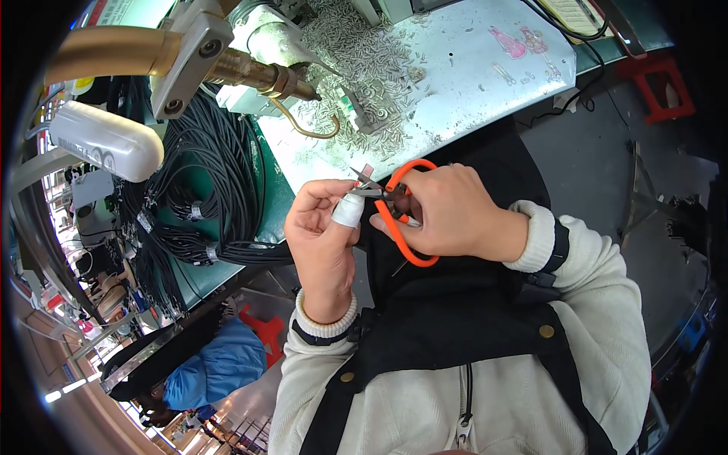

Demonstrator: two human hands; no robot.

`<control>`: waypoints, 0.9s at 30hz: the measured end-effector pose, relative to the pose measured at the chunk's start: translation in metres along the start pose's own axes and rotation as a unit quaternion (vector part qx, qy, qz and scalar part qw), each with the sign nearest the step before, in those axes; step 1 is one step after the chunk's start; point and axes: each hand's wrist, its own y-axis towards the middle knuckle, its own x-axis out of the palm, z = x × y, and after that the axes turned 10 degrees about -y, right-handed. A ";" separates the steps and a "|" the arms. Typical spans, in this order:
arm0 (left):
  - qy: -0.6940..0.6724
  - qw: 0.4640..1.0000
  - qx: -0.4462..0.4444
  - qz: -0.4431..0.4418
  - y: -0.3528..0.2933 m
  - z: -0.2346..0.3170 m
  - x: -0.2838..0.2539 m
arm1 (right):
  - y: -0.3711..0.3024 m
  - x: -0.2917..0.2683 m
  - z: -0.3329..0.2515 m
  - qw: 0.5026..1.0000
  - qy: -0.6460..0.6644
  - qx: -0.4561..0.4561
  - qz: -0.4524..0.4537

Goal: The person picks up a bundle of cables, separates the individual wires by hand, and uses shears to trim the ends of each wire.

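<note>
In front of my body, my right hand is closed around a pair of scissors with orange handles. The scissors' blades are parted and point left, right at the tip of my left thumb. White tape wraps that thumb. My left hand is closed in a pinch; a small reddish bit shows at the fingertips, too small to name. Several black cables run from the table up to the left hand's wrist side; whether the hand touches them is hidden.
Large coils of black cable lie on the green table. Many small metal pins are heaped on a pale board beneath a machine with a metal nozzle. A white cylinder juts in at left. A person in blue is beyond, lower left.
</note>
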 end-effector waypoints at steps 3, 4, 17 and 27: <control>0.009 0.999 -0.033 -0.004 0.006 0.000 -0.005 | 0.000 0.010 0.007 0.999 0.044 0.021 -0.024; 0.006 0.998 -0.061 -0.014 0.012 -0.001 -0.009 | 0.000 0.012 0.010 0.994 0.077 0.041 -0.063; -0.158 0.976 -0.152 -0.005 0.077 -0.002 -0.015 | 0.062 -0.014 0.011 0.953 0.269 0.116 0.079; -0.141 0.975 -0.172 -0.022 0.084 0.002 -0.020 | 0.074 -0.010 0.017 0.949 0.283 0.126 0.051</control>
